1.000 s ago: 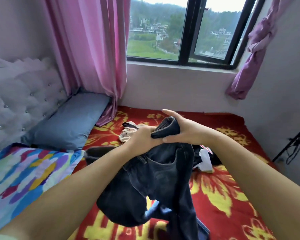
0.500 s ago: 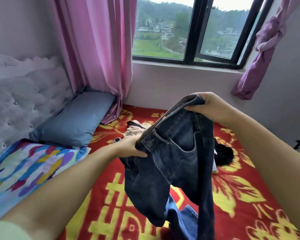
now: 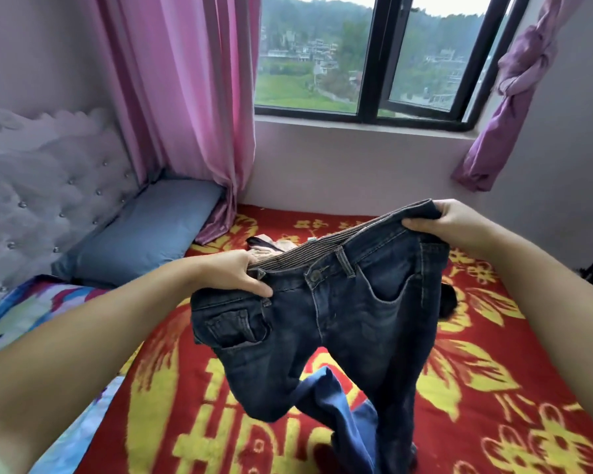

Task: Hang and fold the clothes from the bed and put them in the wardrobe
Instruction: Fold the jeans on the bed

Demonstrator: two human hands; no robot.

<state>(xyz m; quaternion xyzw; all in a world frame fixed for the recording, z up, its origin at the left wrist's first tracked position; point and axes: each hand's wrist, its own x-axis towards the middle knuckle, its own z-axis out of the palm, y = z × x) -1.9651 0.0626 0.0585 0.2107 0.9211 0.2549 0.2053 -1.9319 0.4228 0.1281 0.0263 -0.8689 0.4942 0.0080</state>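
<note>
A pair of dark blue jeans (image 3: pixel 350 323) hangs in the air over the bed, front side toward me, waistband stretched out. My left hand (image 3: pixel 243 273) grips the waistband's left end. My right hand (image 3: pixel 445 222) grips its right end, held higher and farther away. The legs dangle down and bunch on the red and yellow blanket (image 3: pixel 493 388). A beige garment (image 3: pixel 271 246) lies on the bed behind the jeans, partly hidden. A black garment (image 3: pixel 448 301) shows past the jeans' right side.
A blue pillow (image 3: pixel 144 230) leans on the tufted headboard (image 3: pixel 42 193) at the left. A multicoloured blanket (image 3: pixel 24 309) lies at the near left. Pink curtain (image 3: pixel 185 97) and a window (image 3: pixel 374 56) stand behind the bed.
My hands have drawn apart, spreading the waistband wide. The jeans, bunched between both hands a second ago, now hang open with the front facing me.
</note>
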